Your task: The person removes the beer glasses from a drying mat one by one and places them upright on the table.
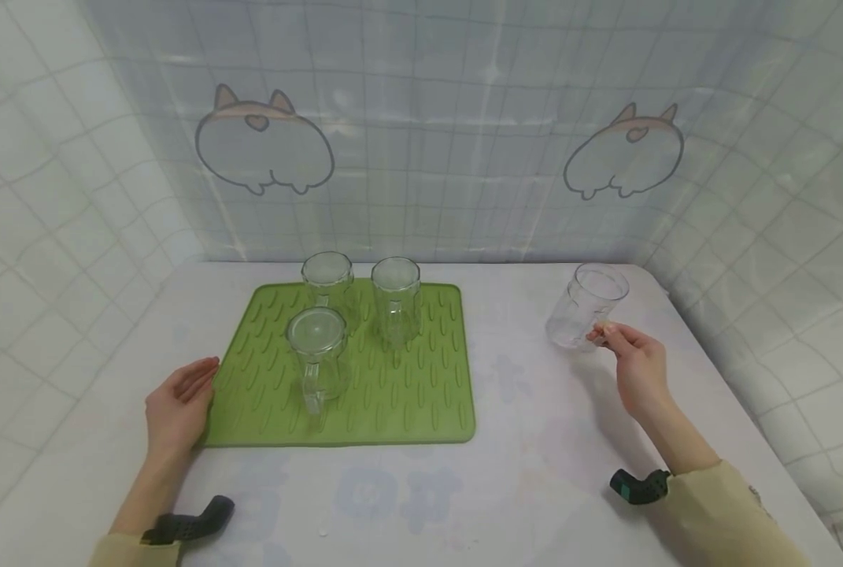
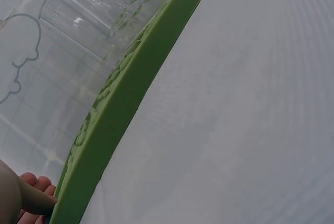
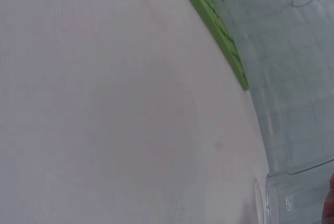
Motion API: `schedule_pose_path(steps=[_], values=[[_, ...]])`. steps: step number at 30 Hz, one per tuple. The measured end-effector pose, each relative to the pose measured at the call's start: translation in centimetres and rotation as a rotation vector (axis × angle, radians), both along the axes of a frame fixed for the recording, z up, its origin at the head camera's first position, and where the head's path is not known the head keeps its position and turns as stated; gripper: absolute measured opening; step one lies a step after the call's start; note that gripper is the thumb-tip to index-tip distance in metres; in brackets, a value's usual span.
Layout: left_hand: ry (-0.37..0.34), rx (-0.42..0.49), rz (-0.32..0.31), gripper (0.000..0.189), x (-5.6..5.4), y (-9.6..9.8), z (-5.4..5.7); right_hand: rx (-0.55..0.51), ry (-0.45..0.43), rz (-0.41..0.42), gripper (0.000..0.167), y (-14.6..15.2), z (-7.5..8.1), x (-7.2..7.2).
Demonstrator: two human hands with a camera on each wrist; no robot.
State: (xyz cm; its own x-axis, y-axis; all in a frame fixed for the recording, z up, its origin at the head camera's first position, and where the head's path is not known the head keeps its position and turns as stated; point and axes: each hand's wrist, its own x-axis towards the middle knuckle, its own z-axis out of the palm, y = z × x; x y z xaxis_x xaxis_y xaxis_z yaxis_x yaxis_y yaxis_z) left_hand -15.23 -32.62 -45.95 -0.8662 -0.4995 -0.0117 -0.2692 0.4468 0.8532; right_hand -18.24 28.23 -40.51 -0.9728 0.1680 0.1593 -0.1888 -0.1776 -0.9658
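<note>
- One glass mug [image 1: 582,309] is in the right hand [image 1: 639,368]; fingers closed in a pinch at its handle side, mug just beyond and left of the fingertips, tilted, top leaning right.
- Can't tell whether that mug's base touches the white table [image 1: 513,488] below the fingers.
- Left hand [image 1: 179,408]: fingers together, loosely bent, not wrapped around anything; thumb tip touches the edge of the green mat [image 1: 417,402], as the left wrist view shows.
- Mat spreads right from the left fingers, well apart from the right ones.
- Three more mugs stand on it, right of the left fingers: front mug [image 1: 319,354] nearest them, handle toward the person; rear-left mug [image 1: 329,276] just behind it; rear-right mug [image 1: 397,299] farthest from them.
- Printed curtain [image 1: 449,150] hangs beyond both hands' fingers.
</note>
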Motion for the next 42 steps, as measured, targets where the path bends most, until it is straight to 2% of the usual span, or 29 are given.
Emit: schedule_pose_path(steps=[14,25,32,42], values=[[-0.005,0.018,0.004,0.045,0.0,0.0,-0.1,-0.036,0.003,-0.037,0.016,1.6,-0.6,-1.5],[-0.008,0.02,0.009,0.045,-0.2,-0.1,-0.4,-0.031,0.001,-0.074,0.019,2.3,-0.9,-2.1],[0.013,0.018,0.009,0.045,-0.1,0.1,-0.3,-0.033,-0.039,-0.152,0.017,2.1,-0.8,-2.7],[-0.006,0.002,0.024,0.045,-0.2,0.2,-0.3,-0.028,-0.054,-0.193,0.017,2.0,-0.9,-3.5]])
